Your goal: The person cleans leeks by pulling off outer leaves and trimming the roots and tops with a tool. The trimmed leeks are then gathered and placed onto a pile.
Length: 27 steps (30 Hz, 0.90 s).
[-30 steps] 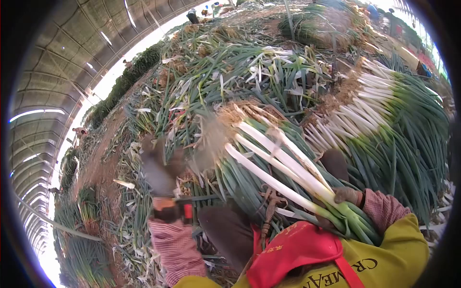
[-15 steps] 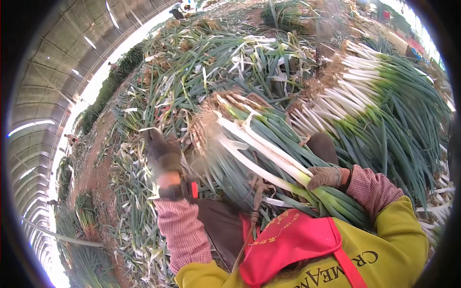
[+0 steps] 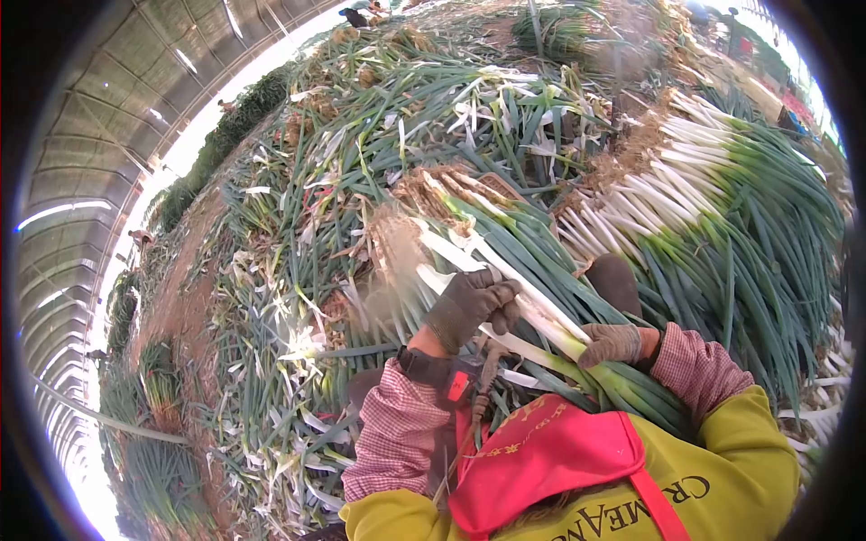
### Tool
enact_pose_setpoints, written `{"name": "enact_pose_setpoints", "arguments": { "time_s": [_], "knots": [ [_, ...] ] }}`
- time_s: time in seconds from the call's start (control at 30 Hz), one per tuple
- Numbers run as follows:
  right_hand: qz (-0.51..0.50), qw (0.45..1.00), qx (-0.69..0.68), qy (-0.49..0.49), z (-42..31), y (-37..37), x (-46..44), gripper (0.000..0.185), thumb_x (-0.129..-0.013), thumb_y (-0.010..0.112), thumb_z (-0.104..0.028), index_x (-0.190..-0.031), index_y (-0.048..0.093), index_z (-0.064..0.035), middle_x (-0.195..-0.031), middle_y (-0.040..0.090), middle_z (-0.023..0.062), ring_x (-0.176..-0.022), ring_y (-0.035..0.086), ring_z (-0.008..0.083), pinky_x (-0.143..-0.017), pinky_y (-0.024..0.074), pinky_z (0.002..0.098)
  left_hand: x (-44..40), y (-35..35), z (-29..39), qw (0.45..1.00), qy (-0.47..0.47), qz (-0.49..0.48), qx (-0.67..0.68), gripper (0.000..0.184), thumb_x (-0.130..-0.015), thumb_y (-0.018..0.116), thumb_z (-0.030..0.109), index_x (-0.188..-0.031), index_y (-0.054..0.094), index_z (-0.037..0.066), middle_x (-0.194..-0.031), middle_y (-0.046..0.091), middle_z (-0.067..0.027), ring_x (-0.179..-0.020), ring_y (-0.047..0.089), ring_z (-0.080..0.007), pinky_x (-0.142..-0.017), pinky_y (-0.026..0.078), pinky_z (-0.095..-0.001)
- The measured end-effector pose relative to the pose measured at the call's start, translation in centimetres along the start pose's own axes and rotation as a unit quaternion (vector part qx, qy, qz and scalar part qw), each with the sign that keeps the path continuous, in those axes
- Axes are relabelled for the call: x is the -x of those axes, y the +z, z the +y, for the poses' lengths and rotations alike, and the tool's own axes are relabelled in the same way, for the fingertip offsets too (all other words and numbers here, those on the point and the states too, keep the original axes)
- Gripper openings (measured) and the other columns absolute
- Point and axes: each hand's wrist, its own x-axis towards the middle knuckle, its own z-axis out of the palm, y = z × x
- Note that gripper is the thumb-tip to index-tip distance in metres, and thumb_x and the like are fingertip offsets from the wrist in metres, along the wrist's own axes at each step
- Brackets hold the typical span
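My right hand (image 3: 615,344), in a worn glove, is closed around several green onions where the white stalks turn green. Their white stalks (image 3: 532,302) slant up and left to the roots (image 3: 390,236), and the green leaves (image 3: 642,389) run down against my body. My left hand (image 3: 474,307), in a dark glove, is closed over the lower white stalk, its fingers curled together; whether it grips the whole stalk or only a loose outer leaf is hidden. Beneath them lies a heap of untrimmed green onions (image 3: 532,239) with brown roots.
A long row of clean white-stemmed green onions (image 3: 686,189) lies to the right. Stripped leaves (image 3: 379,144) cover the ground ahead and left. Bundles (image 3: 158,379) stand by the bare soil path at far left. A person (image 3: 356,16) is in the distance.
My left hand has come from the left, where it held a pale strip of leaf out to the side, to the white stalk. My right hand has kept its hold.
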Motion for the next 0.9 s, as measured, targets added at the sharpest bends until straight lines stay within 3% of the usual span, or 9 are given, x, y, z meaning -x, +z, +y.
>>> {"name": "enact_pose_setpoints", "arguments": {
  "time_s": [0.07,0.13,0.2,0.3,0.43,0.6,0.73,0.83,0.9],
  "knots": [
    [-0.014,0.999,-0.037,-0.01,-0.5,0.3,0.1,0.052,-0.077,0.072,-0.021,-0.12,0.052,0.0,-0.102,0.063,0.0049,-0.09,0.057,0.0121,-0.079,0.0489,0.0276,-0.2,0.1,-0.6,0.999,0.007,0.028,0.039,0.021,-0.092,0.054,0.014,-0.099,0.063,-0.003,-0.074,0.067,-0.0107,-0.059,0.06,-0.0139,-0.054,0.048,-0.0247],
    [-0.008,0.999,-0.043,-0.02,-1.0,0.7,0.8,0.052,-0.077,0.072,-0.021,-0.12,0.052,0.0004,-0.101,0.063,0.005,-0.089,0.058,0.0122,-0.079,0.0492,0.0281,-0.2,-1.2,-0.5,0.982,0.172,0.078,0.025,0.025,-0.09,0.05,0.011,-0.1,0.062,-0.009,-0.072,0.066,-0.0137,-0.055,0.062,-0.0194,-0.053,0.052,-0.0274],
    [0.014,0.999,-0.012,-0.031,-1.2,0.6,1.4,0.052,-0.077,0.072,-0.022,-0.12,0.052,0.001,-0.099,0.063,0.0051,-0.087,0.058,0.0126,-0.078,0.0497,0.0286,1.4,-5.3,2.7,0.92,0.118,0.313,-0.206,0.023,-0.088,0.048,0.011,-0.1,0.061,-0.004,-0.083,0.065,-0.0134,-0.066,0.064,-0.0233,-0.058,0.053,-0.0322],
    [0.016,0.999,0.04,-0.003,0.6,-0.9,1.7,0.052,-0.076,0.071,-0.02,-0.119,0.052,0.0018,-0.097,0.065,0.0068,-0.086,0.061,0.0145,-0.079,0.0509,0.0297,6.1,-15.3,2.2,0.847,0.157,0.442,-0.249,0.023,-0.088,0.05,0.011,-0.105,0.056,-0.002,-0.091,0.061,-0.0128,-0.066,0.061,-0.0212,-0.056,0.051,-0.0314],
    [-0.034,0.996,-0.078,-0.009,0.3,-0.3,1.7,0.05,-0.076,0.068,-0.018,-0.119,0.052,0.002,-0.102,0.066,0.0111,-0.09,0.064,0.0189,-0.081,0.0522,0.0335,5.1,-20.5,-5.3,0.851,0.204,0.333,-0.35,0.027,-0.088,0.052,0.01,-0.113,0.05,0.0,-0.102,0.056,-0.0121,-0.066,0.058,-0.0184,-0.055,0.049,-0.0303],
    [-0.023,0.999,0.041,0.009,0.1,0.7,1.8,0.058,-0.078,0.07,-0.029,-0.125,0.05,0.0003,-0.107,0.061,0.0067,-0.096,0.055,0.0129,-0.085,0.0462,0.03,-7.8,-18.3,-14.2,0.832,0.414,0.117,-0.351,0.038,-0.087,0.055,0.009,-0.123,0.042,0.003,-0.115,0.05,-0.0111,-0.065,0.053,-0.015,-0.053,0.047,-0.0289],
    [0.046,0.986,0.151,-0.052,-0.3,0.7,4.6,0.058,-0.077,0.07,-0.027,-0.124,0.049,-0.0005,-0.106,0.062,0.0056,-0.096,0.054,0.0114,-0.085,0.0466,0.029,-7.4,-20.1,-12.9,0.77,0.352,0.375,-0.377,0.017,-0.08,0.061,0.014,-0.093,0.053,0.005,-0.073,0.053,-0.0031,-0.058,0.049,-0.0186,-0.053,0.044,-0.0309],
    [0.199,0.956,0.216,-0.018,-3.4,-1.0,11.5,0.057,-0.074,0.075,-0.02,-0.122,0.05,-0.0008,-0.103,0.063,0.0081,-0.092,0.057,0.0148,-0.084,0.048,0.0319,-1.7,-23.2,-10.3,0.87,0.224,0.351,0.266,0.024,-0.089,0.058,0.026,-0.098,0.059,0.004,-0.067,0.057,0.0004,-0.049,0.047,-0.0107,-0.046,0.04,-0.023],
    [0.374,0.769,0.503,0.126,-9.9,-0.4,16.4,0.054,-0.072,0.075,-0.021,-0.116,0.053,0.0015,-0.092,0.066,0.0145,-0.083,0.063,0.0202,-0.077,0.0511,0.034,0.6,-25.2,-9.8,0.861,0.202,0.406,0.233,0.013,-0.09,0.051,0.02,-0.086,0.058,0.01,-0.062,0.046,0.0018,-0.053,0.047,-0.0105,-0.048,0.042,-0.019]
  ]
}}
